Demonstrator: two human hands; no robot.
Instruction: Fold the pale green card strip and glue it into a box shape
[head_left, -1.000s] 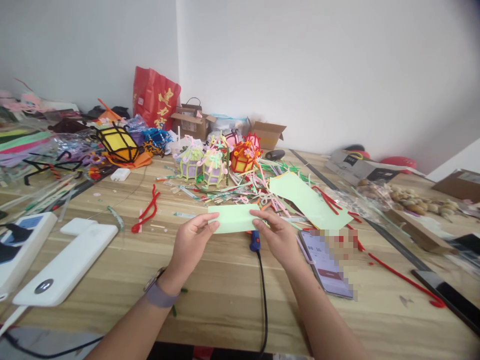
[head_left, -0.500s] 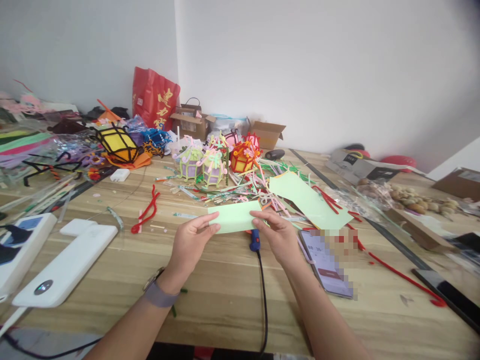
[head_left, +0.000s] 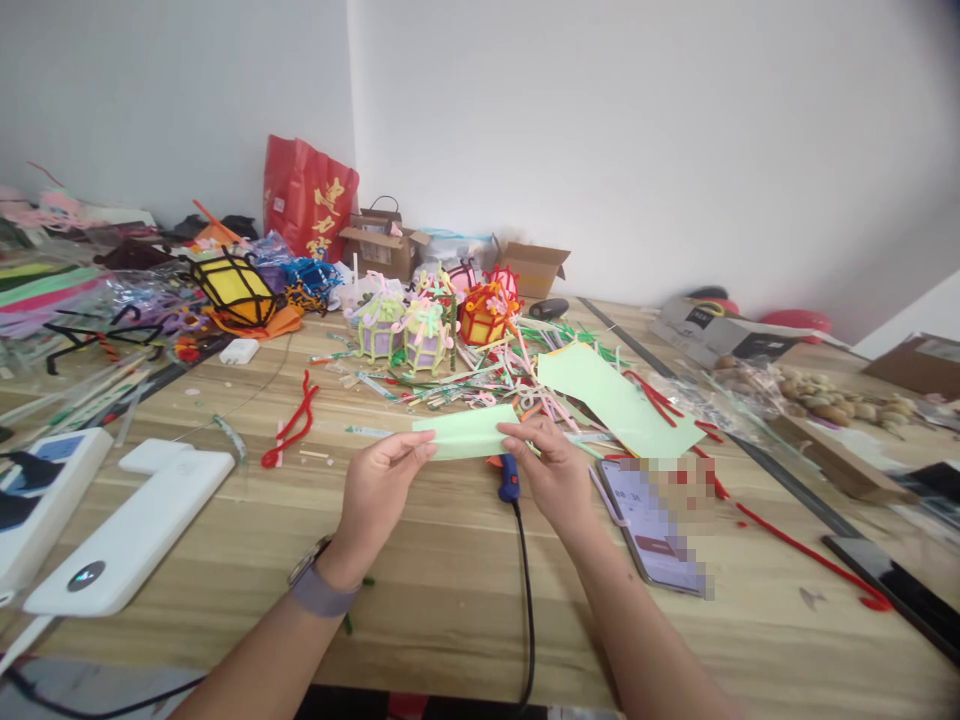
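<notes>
- Left hand (head_left: 379,487) pinches the left end of a pale green paper strip (head_left: 466,437), thumb on top, fingers curled under.
- Right hand (head_left: 551,470) pinches the right end of the same strip, thumb and forefinger closed on its edge.
- The strip is held level just above the wooden table (head_left: 450,600), between the two hands, in front of the pile of craft scraps. It looks folded along its length; the fold itself is hard to make out.
- Left wrist carries a watch with a purple-grey band (head_left: 319,590).
- Directly below the strip, between the hands: a blue-tipped tool (head_left: 510,482) lying on the table, its black cord (head_left: 527,600) running toward the near edge.
- Just right of the right hand: a phone (head_left: 651,525) flat on the table, screen up, part of it blurred.
- Behind the right hand: a larger sheet of the same green paper (head_left: 615,400), lying aslant on the scraps.
- Red pipe cleaners: one bent piece (head_left: 294,425) left of the hands, one long piece (head_left: 802,550) to the right past the phone.
- Farther back, centre: small lanterns of pipe cleaner, two lilac-green (head_left: 405,335), one orange-red (head_left: 484,315); a yellow and black one (head_left: 234,285) stands to the left.
- Near left: white power strip (head_left: 135,540).
- Back by the wall: red bag (head_left: 307,205), open cardboard boxes (head_left: 536,268).
</notes>
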